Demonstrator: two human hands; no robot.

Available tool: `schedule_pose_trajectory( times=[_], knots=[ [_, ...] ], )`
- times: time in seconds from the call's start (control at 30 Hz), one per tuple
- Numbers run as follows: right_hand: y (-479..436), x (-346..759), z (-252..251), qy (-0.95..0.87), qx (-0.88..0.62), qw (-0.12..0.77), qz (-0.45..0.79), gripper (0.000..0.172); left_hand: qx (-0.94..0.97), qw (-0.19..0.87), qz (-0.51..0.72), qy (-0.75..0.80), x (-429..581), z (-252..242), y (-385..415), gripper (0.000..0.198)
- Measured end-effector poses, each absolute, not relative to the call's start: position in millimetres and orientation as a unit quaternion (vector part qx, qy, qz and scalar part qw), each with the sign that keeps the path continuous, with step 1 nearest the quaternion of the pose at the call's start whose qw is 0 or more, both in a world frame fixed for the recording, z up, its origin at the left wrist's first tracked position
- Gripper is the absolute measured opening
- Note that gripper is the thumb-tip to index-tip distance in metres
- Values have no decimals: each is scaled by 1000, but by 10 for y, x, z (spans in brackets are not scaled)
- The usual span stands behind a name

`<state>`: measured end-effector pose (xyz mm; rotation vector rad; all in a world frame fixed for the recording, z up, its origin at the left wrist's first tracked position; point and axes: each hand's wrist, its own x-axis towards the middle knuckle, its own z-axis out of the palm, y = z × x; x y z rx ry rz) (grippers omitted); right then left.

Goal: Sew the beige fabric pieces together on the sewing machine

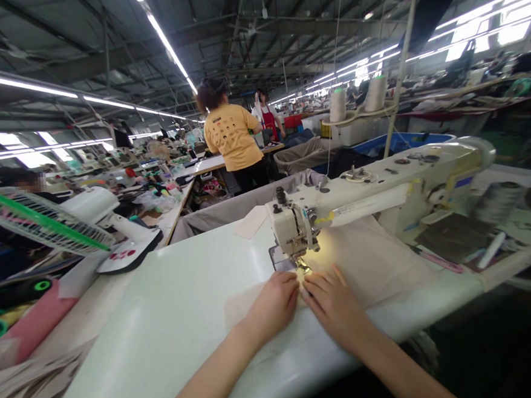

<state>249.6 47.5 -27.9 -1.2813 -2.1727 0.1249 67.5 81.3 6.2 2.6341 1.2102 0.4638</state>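
Observation:
A white sewing machine [383, 197] stands on a pale table [163, 303], its lamp lighting the needle area [303, 263]. A thin beige fabric piece [370, 258] lies under the machine arm and spreads toward me. My left hand [275, 301] rests on the fabric just left of the presser foot, fingers curled and pressed down. My right hand [329, 300] lies on the fabric just right of it, fingers together and pointing toward the needle. The two hands almost touch.
A small white desk fan [62, 228] stands at the table's left. Pink and beige cloth pieces [33, 330] lie at the lower left. Thread cones [337, 105] stand behind the machine. A person in a yellow shirt [234, 137] stands beyond a grey fabric bin [239, 207].

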Motion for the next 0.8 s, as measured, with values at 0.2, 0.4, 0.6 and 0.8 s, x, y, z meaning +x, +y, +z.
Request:
schedule_pose_trajectory(
  times=[0.2, 0.4, 0.6, 0.8],
  knots=[
    [454, 2559, -269, -830, -474, 292, 39, 22, 904, 69, 144, 397, 750, 46, 751, 14],
    [523, 2599, -252, -838, -467, 281, 37, 20, 897, 59, 162, 406, 730, 39, 792, 10],
    [520, 2586, -287, -833, -471, 289, 27, 22, 903, 62, 174, 388, 690, 2, 829, 12],
    [518, 2576, -287, -832, -471, 290, 28, 25, 906, 64, 172, 382, 658, -7, 847, 13]
  ],
)
